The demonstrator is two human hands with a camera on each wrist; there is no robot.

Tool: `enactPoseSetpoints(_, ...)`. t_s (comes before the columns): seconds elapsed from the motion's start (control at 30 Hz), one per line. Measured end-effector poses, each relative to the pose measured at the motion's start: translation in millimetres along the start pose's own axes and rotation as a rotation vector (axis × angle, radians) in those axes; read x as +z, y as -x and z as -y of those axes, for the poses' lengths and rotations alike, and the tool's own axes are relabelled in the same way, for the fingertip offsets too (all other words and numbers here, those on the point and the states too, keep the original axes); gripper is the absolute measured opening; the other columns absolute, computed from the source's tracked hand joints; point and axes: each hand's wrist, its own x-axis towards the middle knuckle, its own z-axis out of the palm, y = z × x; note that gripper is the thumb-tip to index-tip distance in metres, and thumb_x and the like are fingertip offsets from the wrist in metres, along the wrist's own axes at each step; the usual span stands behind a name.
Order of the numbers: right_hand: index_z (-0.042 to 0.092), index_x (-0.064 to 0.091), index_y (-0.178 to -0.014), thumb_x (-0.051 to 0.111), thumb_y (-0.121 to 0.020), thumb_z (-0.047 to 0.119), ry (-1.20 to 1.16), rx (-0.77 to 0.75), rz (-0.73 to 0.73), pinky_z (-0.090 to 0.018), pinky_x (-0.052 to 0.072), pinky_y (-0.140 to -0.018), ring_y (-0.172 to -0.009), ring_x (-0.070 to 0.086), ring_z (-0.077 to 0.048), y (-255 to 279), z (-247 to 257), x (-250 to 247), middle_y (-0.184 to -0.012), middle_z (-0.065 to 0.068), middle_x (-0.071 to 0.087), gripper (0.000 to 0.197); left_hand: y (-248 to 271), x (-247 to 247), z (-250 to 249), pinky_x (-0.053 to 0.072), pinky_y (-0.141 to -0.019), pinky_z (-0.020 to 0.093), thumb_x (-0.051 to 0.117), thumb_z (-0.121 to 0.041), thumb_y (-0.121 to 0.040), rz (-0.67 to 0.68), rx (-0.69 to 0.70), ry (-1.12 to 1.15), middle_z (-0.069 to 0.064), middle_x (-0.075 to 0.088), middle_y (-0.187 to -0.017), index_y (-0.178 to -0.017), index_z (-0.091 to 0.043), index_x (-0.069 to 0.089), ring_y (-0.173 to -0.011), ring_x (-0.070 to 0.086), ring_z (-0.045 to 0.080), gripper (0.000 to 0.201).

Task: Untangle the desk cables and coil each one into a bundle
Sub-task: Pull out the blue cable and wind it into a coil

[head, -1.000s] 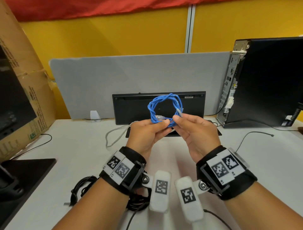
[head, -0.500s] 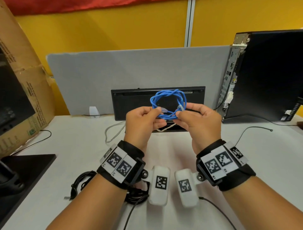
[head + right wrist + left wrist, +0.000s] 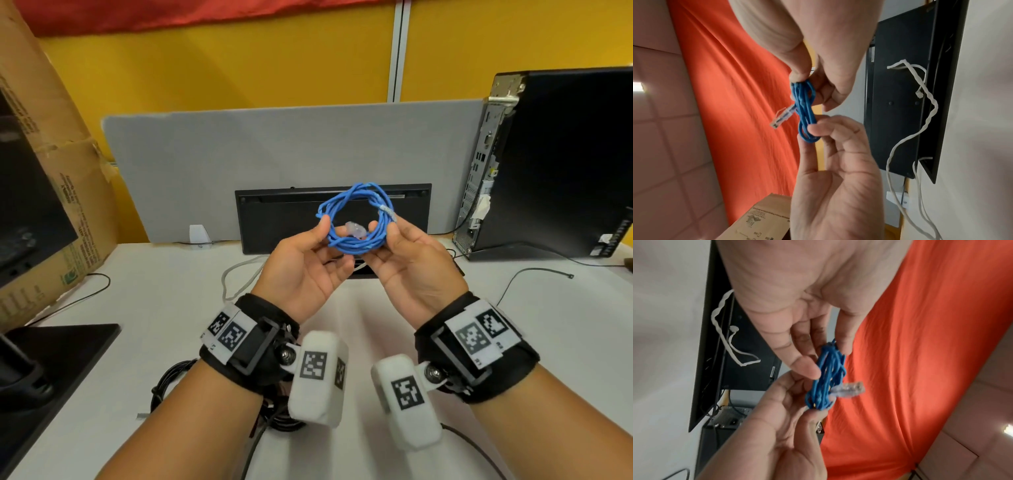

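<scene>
A blue network cable (image 3: 356,219), wound into a small coil, hangs in the air above the white desk (image 3: 171,308). My left hand (image 3: 325,240) pinches the coil's left side and my right hand (image 3: 387,236) pinches its right side, both palms turned up. A clear plug (image 3: 354,229) sticks into the middle of the loop. In the left wrist view my thumb and a finger clamp the blue cable (image 3: 828,369), with the plug (image 3: 849,389) poking out. In the right wrist view the same coil (image 3: 803,110) sits between both hands.
A black keyboard (image 3: 274,219) leans on the grey divider (image 3: 274,147) behind the hands. A white cable (image 3: 236,277) lies left of it. A black cable bundle (image 3: 171,380) sits under my left forearm. A computer tower (image 3: 565,164) stands right, a cardboard box (image 3: 51,171) left.
Both hands have rolled from knuckles-up to palms-up while keeping hold of the blue coil. The coil has tilted flatter and its plug now shows inside the loop.
</scene>
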Motion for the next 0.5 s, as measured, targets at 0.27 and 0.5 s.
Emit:
enactPoseSetpoints(0.27,0.002,0.051,-0.117,0.023,-0.099,-0.006,0.026,0.058,0.076,-0.037,0.052,-0.076,-0.068,0.05,-0.017,-1.2,4.7,-2.2,-0.073,-0.006,0.049,0.034,-0.8,-0.8,3.2,0.057,-0.062,0.022,0.059,-0.006,-0.093,-0.073,0.054,-0.235,0.007,0.072,-0.073,-0.084,0.002,0.067,-0.073,0.072,0.017,0.014)
enactPoseSetpoints(0.5,0.01,0.055,-0.111,0.048,-0.088,0.001,0.091,0.035,0.074,-0.026,0.047,-0.066,-0.059,0.044,-0.011,1.7,4.5,2.0,-0.068,-0.001,0.039,0.026,2.8,2.6,7.0,0.058,-0.065,0.023,0.063,-0.003,-0.089,-0.089,0.089,-0.345,0.014,0.072,-0.081,-0.09,0.006,0.069,-0.079,0.073,0.022,0.011)
